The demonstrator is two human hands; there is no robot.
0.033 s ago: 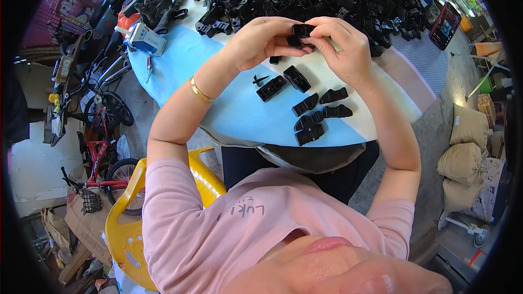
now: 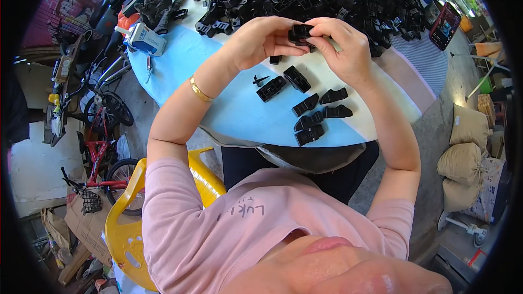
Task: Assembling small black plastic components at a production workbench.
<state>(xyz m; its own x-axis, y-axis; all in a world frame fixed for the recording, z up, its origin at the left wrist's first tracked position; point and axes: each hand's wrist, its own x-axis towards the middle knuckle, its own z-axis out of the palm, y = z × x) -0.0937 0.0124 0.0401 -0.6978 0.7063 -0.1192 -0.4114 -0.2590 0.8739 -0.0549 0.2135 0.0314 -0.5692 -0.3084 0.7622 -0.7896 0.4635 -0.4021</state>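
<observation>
Five loose black pieces (image 2: 313, 120) lie nearest; past them, over the table (image 2: 218, 100), the left hand (image 2: 261, 42) curls round one black housing (image 2: 299, 34) while the right hand (image 2: 343, 49) pinches its edge. A slipping pinch could drop it, lost among the black heap (image 2: 338, 0) beyond.

Soft daylight covers the tabletop (image 2: 185, 60), the upper right glares, and fisheye distortion bends edges toward black corners.

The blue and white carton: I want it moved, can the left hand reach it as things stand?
Probably yes, once the left hand releases the black part; the way to the carton over the blue cover looks open.
</observation>
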